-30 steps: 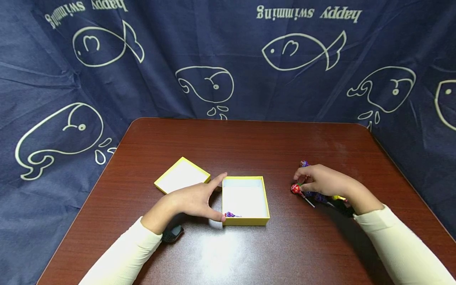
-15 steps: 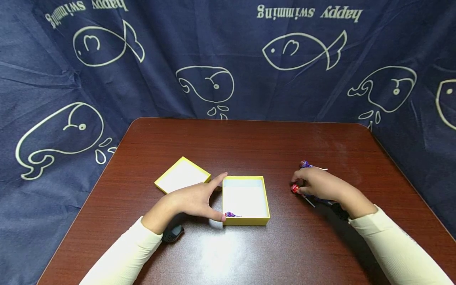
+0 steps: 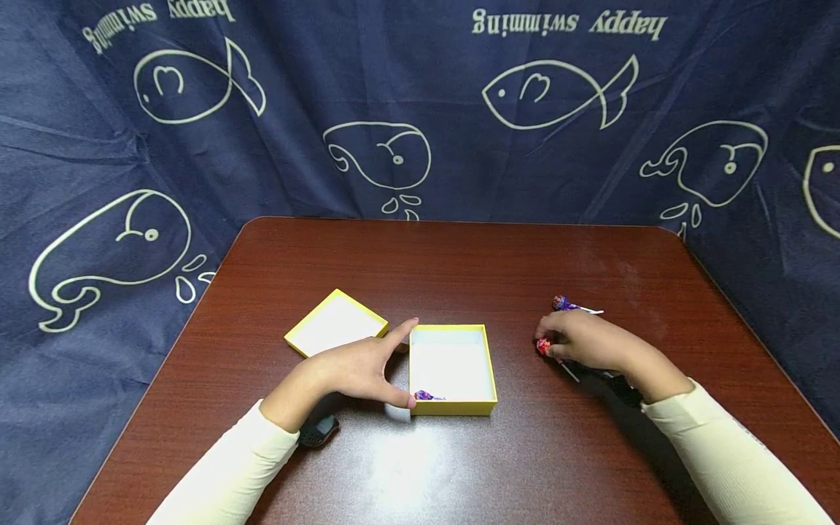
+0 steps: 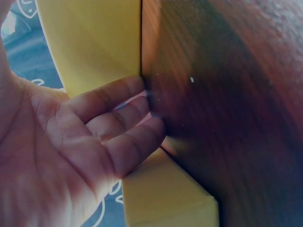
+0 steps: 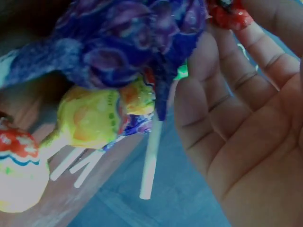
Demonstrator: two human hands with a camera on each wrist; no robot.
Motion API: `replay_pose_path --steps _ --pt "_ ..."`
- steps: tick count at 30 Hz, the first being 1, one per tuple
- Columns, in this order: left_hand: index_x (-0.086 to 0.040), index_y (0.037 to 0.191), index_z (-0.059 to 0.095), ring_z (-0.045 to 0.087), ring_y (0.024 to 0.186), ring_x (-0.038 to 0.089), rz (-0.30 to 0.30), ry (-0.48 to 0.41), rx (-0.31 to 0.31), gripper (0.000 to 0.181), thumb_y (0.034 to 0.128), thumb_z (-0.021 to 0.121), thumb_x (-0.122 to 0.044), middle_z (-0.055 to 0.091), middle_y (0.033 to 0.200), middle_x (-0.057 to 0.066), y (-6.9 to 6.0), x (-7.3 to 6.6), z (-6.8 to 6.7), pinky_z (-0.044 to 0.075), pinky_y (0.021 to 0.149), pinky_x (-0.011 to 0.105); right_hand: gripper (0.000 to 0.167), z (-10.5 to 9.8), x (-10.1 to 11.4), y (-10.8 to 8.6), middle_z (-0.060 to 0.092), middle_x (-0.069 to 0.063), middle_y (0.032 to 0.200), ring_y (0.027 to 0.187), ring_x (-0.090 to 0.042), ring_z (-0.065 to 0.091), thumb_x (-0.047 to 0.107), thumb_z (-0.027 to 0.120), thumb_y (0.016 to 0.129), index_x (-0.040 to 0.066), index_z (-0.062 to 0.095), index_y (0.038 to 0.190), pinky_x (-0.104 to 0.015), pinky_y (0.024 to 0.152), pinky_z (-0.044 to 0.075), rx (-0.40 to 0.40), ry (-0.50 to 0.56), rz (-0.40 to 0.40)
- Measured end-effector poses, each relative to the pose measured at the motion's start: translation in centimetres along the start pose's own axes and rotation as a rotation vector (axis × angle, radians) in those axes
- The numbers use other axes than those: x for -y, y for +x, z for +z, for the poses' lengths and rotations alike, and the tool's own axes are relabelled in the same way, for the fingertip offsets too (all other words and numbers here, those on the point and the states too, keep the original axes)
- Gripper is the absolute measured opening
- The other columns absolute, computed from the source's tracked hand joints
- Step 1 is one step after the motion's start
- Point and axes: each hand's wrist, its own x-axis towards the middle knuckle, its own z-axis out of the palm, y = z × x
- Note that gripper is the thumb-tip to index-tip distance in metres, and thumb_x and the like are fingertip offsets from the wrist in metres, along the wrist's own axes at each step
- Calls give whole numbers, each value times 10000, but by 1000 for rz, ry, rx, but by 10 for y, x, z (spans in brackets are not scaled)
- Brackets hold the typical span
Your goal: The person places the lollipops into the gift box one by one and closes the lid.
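Behind everything, a dark blue curtain [image 3: 453, 95] printed with white fish and whales rose past the far edge of the tabletop [image 3: 459, 270], whose brown surface carried the rest. Near its middle sat a yellow-edged box [image 3: 453, 409], its white hollow facing up. A matching lid [image 3: 337, 324] lay askew to the left, apart from the box and well apart from the tabletop's edges. The right hand [image 3: 590, 341] was narrow, its fingers bent over the lollipops; in the last second it had shifted slightly toward the person, baring the stick of the far purple lollipop. The left hand [image 3: 361, 368] stood wide and unmoved, thumb at the box's near left corner, index finger at the far left one. Between box and right hand, the tabletop seemed to leave good room to move, bounded by the box's low right wall.

By the right fingers, the wrist view showed a large purple lollipop [image 5: 123, 38] and a yellow lollipop [image 5: 90, 118], so space there looked tight. The red lollipop [image 3: 543, 346] lay between thumb and fingertips; the shift suggested they were settling on it, but I could not tell whether they gripped it. Smallest to the eye, a purple-wrapped candy [image 3: 423, 395] lay inside the box's near left corner.
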Motion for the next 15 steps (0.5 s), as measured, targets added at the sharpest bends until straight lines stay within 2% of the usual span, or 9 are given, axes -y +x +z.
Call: replay_pose_path --steps 8,15 --pt "-202 1604 89 580 1146 110 0 -2 -4 1220 697 798 -605 583 1357 20 0 2 1 421 1006 332 185 -11 10 1 595 140 882 799 -68 535 66 753 868 192 676 980 -286 705 463 13 50 61" --pt "-204 1603 93 580 1140 100 -4 3 -5 1216 696 799 -600 580 1364 3 0 1 1 421 1002 327 209 -19 15 5 601 136 902 829 -67 548 52 752 864 181 669 1006 -331 739 486 -8 86 -5"
